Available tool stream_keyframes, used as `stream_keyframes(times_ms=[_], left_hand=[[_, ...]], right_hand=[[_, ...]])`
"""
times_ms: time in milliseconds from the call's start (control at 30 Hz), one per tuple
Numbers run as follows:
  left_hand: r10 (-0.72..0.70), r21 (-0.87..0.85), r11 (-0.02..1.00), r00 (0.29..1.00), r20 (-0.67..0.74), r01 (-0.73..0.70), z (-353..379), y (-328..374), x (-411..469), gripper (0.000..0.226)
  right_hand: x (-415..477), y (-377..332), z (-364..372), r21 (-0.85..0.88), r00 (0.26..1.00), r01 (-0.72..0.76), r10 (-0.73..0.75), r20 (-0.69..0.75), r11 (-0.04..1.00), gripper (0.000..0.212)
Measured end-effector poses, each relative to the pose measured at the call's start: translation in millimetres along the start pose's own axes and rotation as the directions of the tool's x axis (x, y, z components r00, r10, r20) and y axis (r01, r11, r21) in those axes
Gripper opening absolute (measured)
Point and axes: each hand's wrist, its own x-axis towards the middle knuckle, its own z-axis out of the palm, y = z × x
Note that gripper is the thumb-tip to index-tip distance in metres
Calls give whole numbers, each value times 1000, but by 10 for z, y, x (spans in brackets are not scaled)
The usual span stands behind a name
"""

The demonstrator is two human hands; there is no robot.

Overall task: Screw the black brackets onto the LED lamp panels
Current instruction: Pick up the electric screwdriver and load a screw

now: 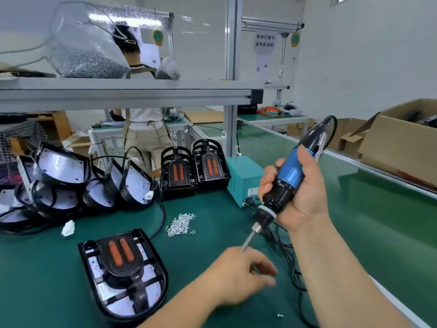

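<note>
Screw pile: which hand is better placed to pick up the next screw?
Left. The left hand is low over the table, nearer the pile; the right hand is raised, gripping the screwdriver.

White walls (354,55), aluminium-frame shelf (132,97), green bench mat (378,221) (strip light (125,20) overhead).

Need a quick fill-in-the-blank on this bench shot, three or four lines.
1. The right hand grips a ____ electric screwdriver.
2. Loose screws lie in a pile on the ____ mat.
3. Behind the screws stand ____ stacks of black brackets.
4. The nearest lamp panel lies to the ____ of the left hand.
Missing words: blue; green; two; left.
</note>
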Motion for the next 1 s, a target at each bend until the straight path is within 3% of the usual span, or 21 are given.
stream_keyframes(times_ms=[133,300,367,467,533,600,667,700,733,767,800,833,900,1000], left_hand=[[280,252,913,941,190,-322,306,100,-158,26],[312,428,803,905,289,-414,343,3,-114,23],[258,536,776,943,211,-332,222,-86,-51,19],[24,570,821,999,-39,3,-107,-292,66,13],[-105,685,709,985,-134,169,-325,-409,142,26],[-214,687,648,944,-250,329,-523,-469,205,33],[-265,568,714,908,-324,410,-709,-407,281,35],[-273,420,805,890,-365,419,-795,-341,310,32],[-303,171,903,867,-396,394,-877,-261,325,28],[-343,-136,939,860,-377,315,-932,-171,327,23],[-377,-443,872,864,-333,209,-969,-72,305,22],[-377,-645,755,882,-282,116,-996,-6,271,21],[-325,-772,635,918,-227,34,-1018,32,231,16],[-278,-753,657,935,-221,17,-1003,25,210,13]], right_hand=[[25,-118,-43,15,1000,4,-4,3,1000,38],[12,-22,-151,24,999,-14,13,29,1000,41],[22,28,-180,45,999,-33,32,31,998,43],[78,108,-187,45,999,-50,49,9,998,42],[134,178,-188,41,998,-53,54,-16,998,42],[193,272,-209,26,997,-71,72,-38,997,44],[257,382,-231,41,994,-96,98,-46,995,47],[292,440,-239,55,993,-102,105,-48,993,49],[332,500,-247,42,993,-104,106,-51,994,49],[367,558,-253,-2,993,-102,102,-55,995,47],[398,620,-255,-47,994,-99,97,-53,994,44],[425,677,-257,-75,995,-94,91,-44,993,43],[455,776,-247,-100,996,-91,92,-1,991,44],[474,892,-208,-92,992,-112,117,51,989,44]])
